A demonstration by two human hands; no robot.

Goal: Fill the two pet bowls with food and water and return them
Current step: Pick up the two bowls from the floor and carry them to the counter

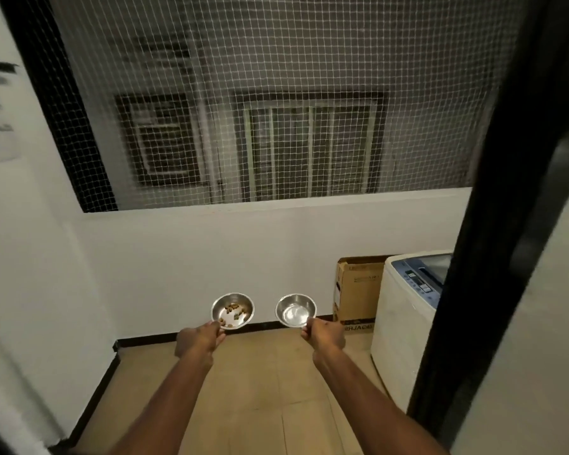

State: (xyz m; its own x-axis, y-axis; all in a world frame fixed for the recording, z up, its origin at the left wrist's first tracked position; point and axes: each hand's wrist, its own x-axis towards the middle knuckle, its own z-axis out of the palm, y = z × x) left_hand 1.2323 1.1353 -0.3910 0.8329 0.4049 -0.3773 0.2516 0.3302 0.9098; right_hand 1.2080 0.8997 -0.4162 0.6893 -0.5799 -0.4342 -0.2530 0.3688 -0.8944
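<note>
I hold two small steel pet bowls out in front of me at arm's length, above a tan tiled floor. My left hand [199, 338] grips the near rim of the food bowl [235, 307], which has some brown kibble at its bottom. The water bowl [295, 310], with a clear shiny pool inside, is pinched at its near rim by my right hand [324, 333]. Both bowls are level and a hand's width apart.
A low white wall [243, 257] topped with netting closes the balcony ahead. A white washing machine [404, 320] stands at the right, with a cardboard box [355, 290] beside it. A dark door frame [493, 224] runs down the right. White wall on the left.
</note>
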